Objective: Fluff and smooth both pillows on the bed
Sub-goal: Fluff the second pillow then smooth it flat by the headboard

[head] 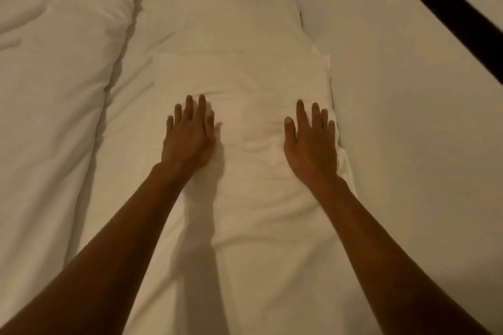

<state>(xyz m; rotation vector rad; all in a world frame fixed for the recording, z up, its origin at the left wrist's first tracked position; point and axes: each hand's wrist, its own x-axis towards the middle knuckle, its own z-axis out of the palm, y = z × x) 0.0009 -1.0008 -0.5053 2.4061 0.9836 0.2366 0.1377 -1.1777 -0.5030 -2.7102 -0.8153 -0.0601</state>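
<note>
Your left hand (187, 134) and right hand (310, 141) lie flat, fingers spread, pressing the near pillow (231, 62), gripping nothing. Creases show between them, so smoothing this one looks unfinished. The second pillow (54, 49), just left of the near pillow and touching it, looks rumpled and probably awaits its turn on the bed (408, 117).

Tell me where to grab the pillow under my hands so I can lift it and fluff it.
Probably the two long side edges of the middle pillow, one from each side. Your left hand and right hand lie flat on top, and the pillow runs lengthwise away from you, so curl the fingers under its sides.
</note>
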